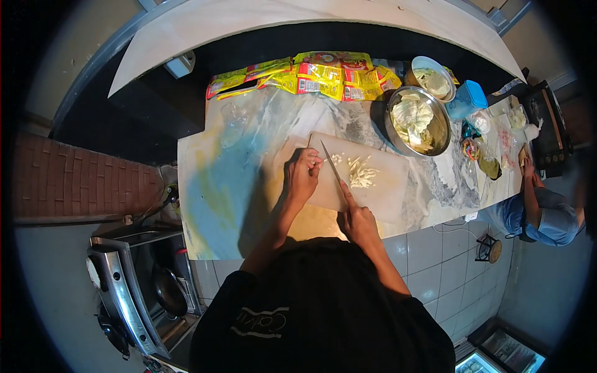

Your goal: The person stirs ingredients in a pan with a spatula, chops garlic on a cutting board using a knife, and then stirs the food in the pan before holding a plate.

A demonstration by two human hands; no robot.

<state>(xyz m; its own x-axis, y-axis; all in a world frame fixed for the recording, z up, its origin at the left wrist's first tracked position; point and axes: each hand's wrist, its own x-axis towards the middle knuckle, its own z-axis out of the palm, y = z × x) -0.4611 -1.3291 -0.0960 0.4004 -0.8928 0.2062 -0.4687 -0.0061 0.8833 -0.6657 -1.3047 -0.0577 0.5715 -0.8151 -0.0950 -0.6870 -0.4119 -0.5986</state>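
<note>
My right hand (360, 222) grips a knife (333, 165) by its handle, its long blade pointing away from me over a white cutting board (388, 186). Just left of the blade, my left hand (302, 174) is closed with curled fingers at the board's left part. A small pale bit shows at its fingertips, too small to name. Chopped pale slivers (362, 174) lie in a pile right of the blade, and a few smaller pale pieces (336, 159) lie close to the blade.
Yellow-and-red packets (320, 78) line the counter's back. A steel bowl (443, 133) of cabbage leaves, another bowl (449, 87) and a blue-lidded container (469, 98) stand back right. Another person (541, 214) works at the far right. A stove (127, 292) is at lower left.
</note>
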